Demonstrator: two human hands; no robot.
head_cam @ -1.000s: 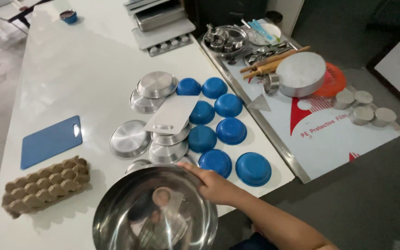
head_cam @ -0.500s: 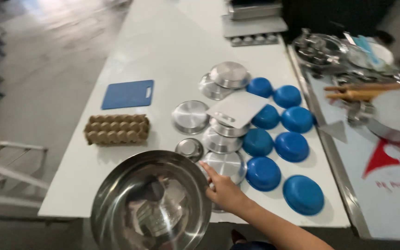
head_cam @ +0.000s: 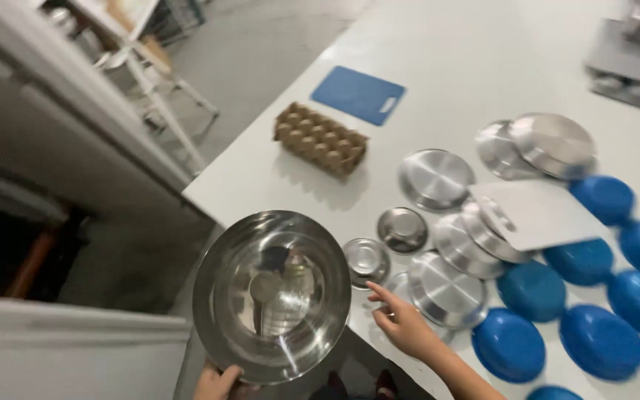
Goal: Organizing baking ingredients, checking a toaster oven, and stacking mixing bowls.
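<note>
Holding the big steel mixing bowl (head_cam: 272,295) by its near rim, our left hand (head_cam: 216,383) has its fingers curled over the edge, pinching the metal; the bowl hangs just off the near corner of the white table (head_cam: 438,74), above the floor. Our right hand (head_cam: 403,326) hovers open just right of the bowl, fingers spread, one pointing toward the small steel dishes (head_cam: 365,260) beside it, holding nothing. We judge the bowl light for its size, stiff and slick, so the rolled rim is the surest place to grip; one-handed at the edge it may tip. Farther right of the bowl lie stacked steel plates (head_cam: 446,287) and blue bowls (head_cam: 532,290); beyond it sit a brown egg carton (head_cam: 321,138) and a blue cutting board (head_cam: 358,95). Left of the bowl, a grey floor and shelving (head_cam: 112,44) show.
</note>
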